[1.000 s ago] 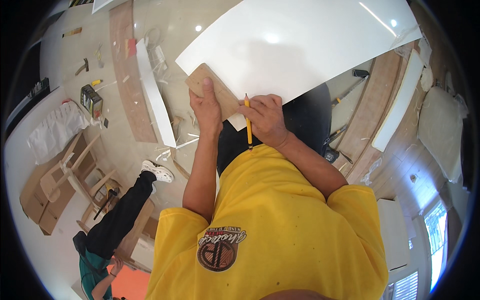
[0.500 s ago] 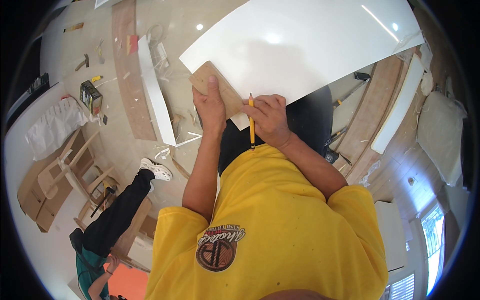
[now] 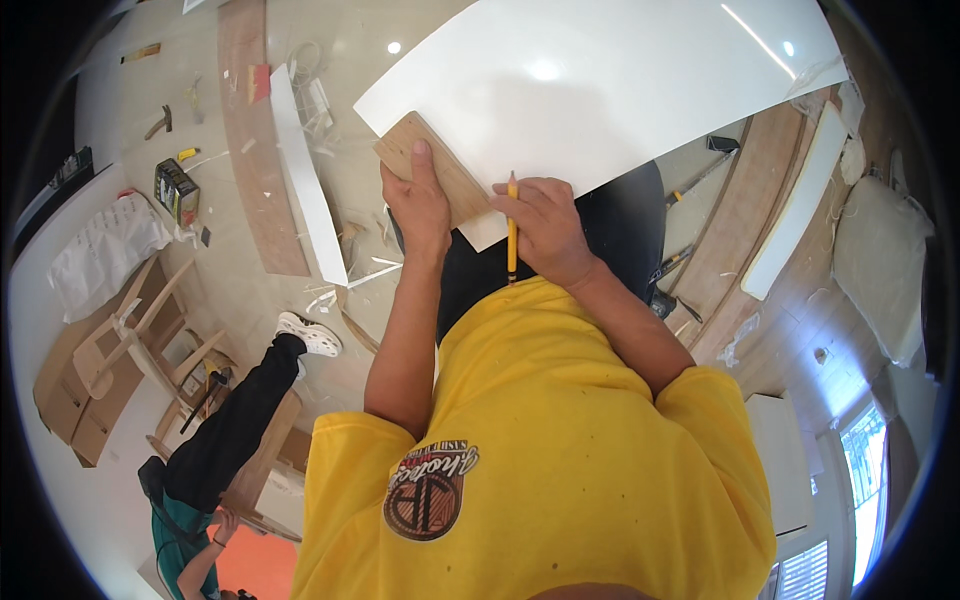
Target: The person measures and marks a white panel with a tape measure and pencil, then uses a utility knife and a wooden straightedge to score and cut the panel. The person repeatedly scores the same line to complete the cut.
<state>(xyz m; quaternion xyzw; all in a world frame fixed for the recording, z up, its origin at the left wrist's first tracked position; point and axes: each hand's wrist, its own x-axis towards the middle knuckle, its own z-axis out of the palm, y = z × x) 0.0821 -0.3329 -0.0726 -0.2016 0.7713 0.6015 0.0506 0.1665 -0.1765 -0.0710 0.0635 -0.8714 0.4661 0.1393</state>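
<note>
A large white sheet (image 3: pixel 610 80) spreads across the upper middle in front of me, with a light wooden block (image 3: pixel 445 165) lying on its near left corner. My left hand (image 3: pixel 415 200) grips the block's left part, thumb on top. My right hand (image 3: pixel 545 225) holds a yellow pencil (image 3: pixel 512 235) upright-looking, point toward the far side, its fingers at the block's right edge on the sheet.
Wooden planks (image 3: pixel 255 200), white strips (image 3: pixel 305 170), a hammer (image 3: pixel 160 120) and a box (image 3: pixel 178 190) lie left. More planks (image 3: pixel 760 180) and tools (image 3: pixel 675 197) lie right. A person in a green top and dark trousers (image 3: pixel 235 440) is at lower left, near wooden chairs (image 3: pixel 150 340).
My right hand and the pencil have moved slightly right and up along the block's edge. My left hand and the block have shifted a little within the view.
</note>
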